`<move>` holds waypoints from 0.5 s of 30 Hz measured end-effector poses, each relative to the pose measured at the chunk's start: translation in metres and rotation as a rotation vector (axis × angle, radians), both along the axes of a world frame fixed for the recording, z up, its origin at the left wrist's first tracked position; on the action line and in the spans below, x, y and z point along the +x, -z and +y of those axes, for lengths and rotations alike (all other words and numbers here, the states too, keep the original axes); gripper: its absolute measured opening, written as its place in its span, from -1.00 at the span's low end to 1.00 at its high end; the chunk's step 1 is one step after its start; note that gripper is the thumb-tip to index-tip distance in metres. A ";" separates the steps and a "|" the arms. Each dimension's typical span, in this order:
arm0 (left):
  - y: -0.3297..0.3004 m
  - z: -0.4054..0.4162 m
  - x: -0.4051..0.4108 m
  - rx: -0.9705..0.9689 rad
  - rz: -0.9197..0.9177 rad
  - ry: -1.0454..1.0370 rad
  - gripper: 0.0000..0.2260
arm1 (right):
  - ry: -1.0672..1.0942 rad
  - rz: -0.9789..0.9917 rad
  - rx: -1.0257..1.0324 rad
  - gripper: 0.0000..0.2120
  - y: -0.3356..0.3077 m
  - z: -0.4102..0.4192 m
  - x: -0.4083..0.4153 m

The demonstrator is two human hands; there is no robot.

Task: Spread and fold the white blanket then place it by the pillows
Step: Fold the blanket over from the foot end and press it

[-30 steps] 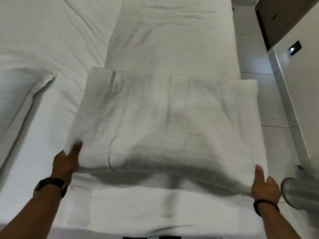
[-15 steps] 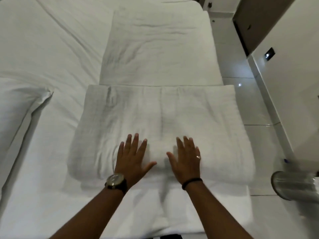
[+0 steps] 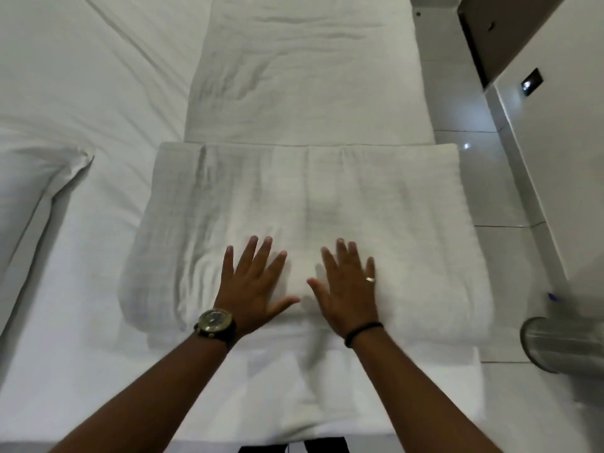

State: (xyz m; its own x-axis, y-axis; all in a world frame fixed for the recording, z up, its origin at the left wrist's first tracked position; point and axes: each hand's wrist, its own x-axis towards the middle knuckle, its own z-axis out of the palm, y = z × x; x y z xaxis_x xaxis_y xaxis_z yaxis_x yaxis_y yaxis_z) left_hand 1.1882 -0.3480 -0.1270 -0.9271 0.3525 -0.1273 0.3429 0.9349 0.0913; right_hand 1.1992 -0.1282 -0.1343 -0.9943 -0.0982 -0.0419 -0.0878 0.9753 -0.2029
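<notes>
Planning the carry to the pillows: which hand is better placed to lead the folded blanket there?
Left, probably. The pillow lies on the left, and the left hand rests flat on the blanket nearer that side. The right hand presses beside it, farther away.

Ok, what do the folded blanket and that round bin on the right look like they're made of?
Folded blanket: soft woven cloth, probably cotton; matte, with a faint grid texture and creases. Round bin: looks like brushed metal, likely stainless steel, given its grey sheen, though it is blurred.

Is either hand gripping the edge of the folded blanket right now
No, the left hand and right hand both lie flat with straight fingers on top of the folded blanket.
</notes>
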 end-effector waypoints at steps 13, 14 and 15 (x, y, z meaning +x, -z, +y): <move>0.010 -0.052 -0.051 -0.041 -0.023 -0.340 -0.16 | 0.209 -0.145 0.041 -0.26 0.007 0.065 -0.083; 0.015 -0.035 -0.076 -0.012 -0.015 -0.276 -0.17 | 0.134 -0.109 0.017 -0.27 0.009 0.046 -0.111; 0.021 -0.018 -0.101 0.008 -0.005 -0.232 -0.18 | 0.076 -0.092 0.006 -0.28 0.013 0.028 -0.135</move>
State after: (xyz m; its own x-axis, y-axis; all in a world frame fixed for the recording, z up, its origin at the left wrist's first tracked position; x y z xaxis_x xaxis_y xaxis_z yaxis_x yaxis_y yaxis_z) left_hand 1.0874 -0.3655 -0.1476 -0.9829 0.1309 -0.1297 0.1184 0.9879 0.1001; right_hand 1.0638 -0.0999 -0.1468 -0.9908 -0.0219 -0.1333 0.0053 0.9797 -0.2005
